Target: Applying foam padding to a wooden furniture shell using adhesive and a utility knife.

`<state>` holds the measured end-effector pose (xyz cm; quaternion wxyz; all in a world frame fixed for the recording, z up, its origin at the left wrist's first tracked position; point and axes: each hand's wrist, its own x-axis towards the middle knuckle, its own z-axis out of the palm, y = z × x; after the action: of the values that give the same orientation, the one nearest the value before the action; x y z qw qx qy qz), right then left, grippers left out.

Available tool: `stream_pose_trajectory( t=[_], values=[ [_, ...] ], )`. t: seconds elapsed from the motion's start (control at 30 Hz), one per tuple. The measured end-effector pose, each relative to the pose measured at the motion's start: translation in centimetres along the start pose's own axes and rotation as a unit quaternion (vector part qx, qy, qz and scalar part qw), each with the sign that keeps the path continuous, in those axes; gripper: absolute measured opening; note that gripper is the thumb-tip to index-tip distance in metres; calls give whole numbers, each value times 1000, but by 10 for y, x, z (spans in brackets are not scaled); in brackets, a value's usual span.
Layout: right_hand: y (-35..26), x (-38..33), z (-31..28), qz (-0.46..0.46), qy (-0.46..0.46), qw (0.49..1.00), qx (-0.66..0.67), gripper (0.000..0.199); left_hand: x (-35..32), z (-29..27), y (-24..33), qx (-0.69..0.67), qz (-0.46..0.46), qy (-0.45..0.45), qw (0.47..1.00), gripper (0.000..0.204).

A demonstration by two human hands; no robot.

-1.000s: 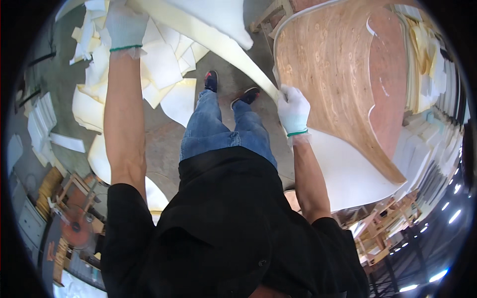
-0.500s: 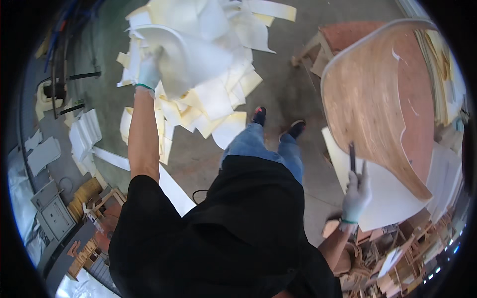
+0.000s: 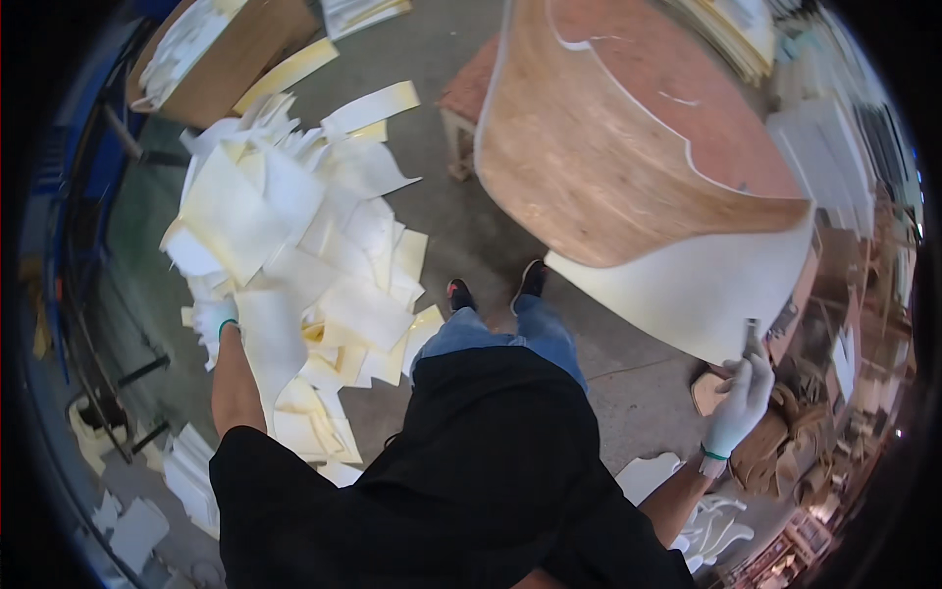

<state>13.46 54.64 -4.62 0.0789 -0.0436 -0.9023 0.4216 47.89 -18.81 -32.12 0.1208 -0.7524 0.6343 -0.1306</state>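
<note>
My left hand (image 3: 212, 316), in a white glove, is at the near left edge of a heap of white and yellowish foam scraps (image 3: 343, 304). A pale foam piece (image 3: 270, 339) lies right beside it; its fingers are too unclear to tell whether they grip anything. Out to the right, my gloved right hand (image 3: 741, 398) is closed round a slim, knife-like tool (image 3: 753, 332) whose grey end points away from me. Beyond that hand, a curved wooden panel (image 3: 579, 157) with a pale rim rests on the worktable, and a white foam sheet (image 3: 687, 285) shows along its near side.
The reddish worktable (image 3: 648, 69) stands ahead to the right. A cardboard box (image 3: 231, 69) of white pieces is at the far left. Stacked pale sheets (image 3: 824, 147) and brown wooden parts (image 3: 775, 452) line the right side. Dark metal bars (image 3: 142, 368) jut out at left.
My left hand has lowered to the heap's near edge, and the large sheet it held up is no longer raised. My view has turned right. My right hand still holds the tool, now farther from the panel.
</note>
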Motion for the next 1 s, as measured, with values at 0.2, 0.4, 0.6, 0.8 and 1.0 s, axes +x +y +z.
stream_pose_trajectory(
  t=[0.2, 0.4, 0.6, 0.8, 1.0],
  values=[
    [-6, 69, -43, -77, 139, 981, 110, 27, -213, 41, 189, -493, 443, -421, 619, 52],
    [9, 203, -42, -77, 26, 979, 189, 20, -434, -48, 293, -674, 182, -599, 391, 67],
    [38, 306, 8, -61, -101, 978, 172, 16, -459, -139, 311, -792, 137, -475, 358, 59],
    [103, 286, 20, -10, -50, 954, 296, 14, -393, -314, 334, -745, 347, -324, 469, 51],
    [120, 156, 112, 131, -18, 876, 464, 14, -309, -509, 400, -646, 603, -162, 439, 33]
  ],
)
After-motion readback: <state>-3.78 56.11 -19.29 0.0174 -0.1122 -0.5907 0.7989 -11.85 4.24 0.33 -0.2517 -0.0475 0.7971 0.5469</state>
